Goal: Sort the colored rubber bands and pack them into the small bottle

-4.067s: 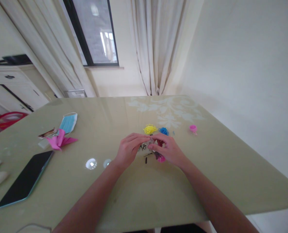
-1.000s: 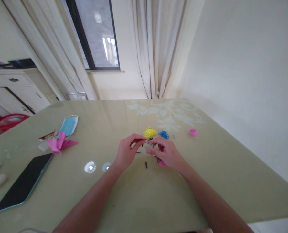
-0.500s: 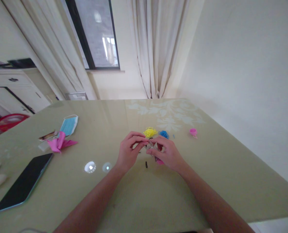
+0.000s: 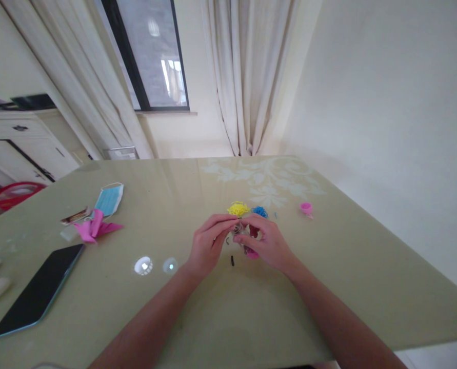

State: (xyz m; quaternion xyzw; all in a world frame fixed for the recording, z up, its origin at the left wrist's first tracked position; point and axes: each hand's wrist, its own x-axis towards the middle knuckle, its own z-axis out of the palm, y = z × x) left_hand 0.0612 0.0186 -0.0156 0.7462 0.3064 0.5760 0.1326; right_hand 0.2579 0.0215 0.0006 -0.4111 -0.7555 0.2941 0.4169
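My right hand (image 4: 264,240) is closed around a small clear container (image 4: 237,230) with dark bits in it, most of it hidden by the fingers. Something pink (image 4: 253,254) shows just under that hand; I cannot tell whether it belongs to the container. The fingertips of my left hand (image 4: 212,241) are pinched together at the container's top, touching the right fingertips. Whatever they pinch is too small to make out. Just beyond the hands lie a heap of yellow bands (image 4: 238,208) and a smaller blue heap (image 4: 259,211). A little black band (image 4: 232,261) rests nearer to me.
A pink cup-like piece (image 4: 306,208) stands to the right. On the left are a pink folded-paper shape (image 4: 96,227), a blue face mask (image 4: 110,199) and a dark tablet (image 4: 39,289). Behind the glossy table (image 4: 166,318) hang curtains (image 4: 243,77).
My left fingers have straightened and come together over the container's top. A small dark curved piece beside the left fingers shows more fully. My right hand keeps its hold.
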